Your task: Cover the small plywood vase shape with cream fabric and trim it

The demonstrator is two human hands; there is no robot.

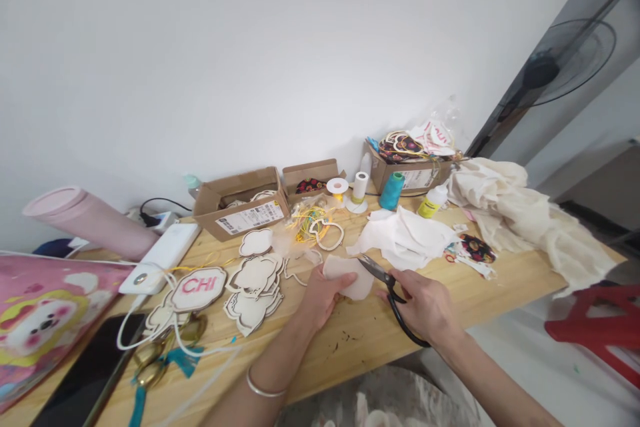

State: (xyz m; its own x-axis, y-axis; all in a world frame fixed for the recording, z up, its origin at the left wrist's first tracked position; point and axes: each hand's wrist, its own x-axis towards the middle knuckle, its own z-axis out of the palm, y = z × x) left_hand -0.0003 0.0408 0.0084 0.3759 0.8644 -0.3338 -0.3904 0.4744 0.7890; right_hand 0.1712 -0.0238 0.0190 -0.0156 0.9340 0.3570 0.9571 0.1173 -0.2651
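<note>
Two hands at work over table [350,347], near edge, centre. Largest first:

- Table: long, wooden, running left to right along wall.
- Cloth heap [520,213]: cream, far right, draped over table end.
- White fabric pile [405,240]: just beyond hands, slightly right.
- Boxes, three, along far edge. Left box [240,210]: open, pale cut shapes partly visible inside. Middle box [313,177]: open, dark patterned item inside. Right box [415,173]: heaped with patterned pieces and a clear bag.
- Cut-out stack [253,290]: pale cloud shapes, left of left hand; one piece marked "CHI" [197,287] farther left.
- Teal spool [391,190] and white roll [359,188]: upright, between middle and right boxes.

Hands and work:

- Left hand [320,293]: clenched on patch [347,275], a pale fabric piece, gripped at left edge, held just above table.
- Right hand [425,303]: fingers through black handles of scissors [387,287], grasping them.
- Scissors: long axis running from near right (handles) to far left (tip); blades parted, tip at right edge of patch, touching or just short of it, cannot tell which.
- Key relation: patch directly left of blade tip, in line with blade axis; left hand nearer to patch, right hand apart from it by scissor length.
</note>
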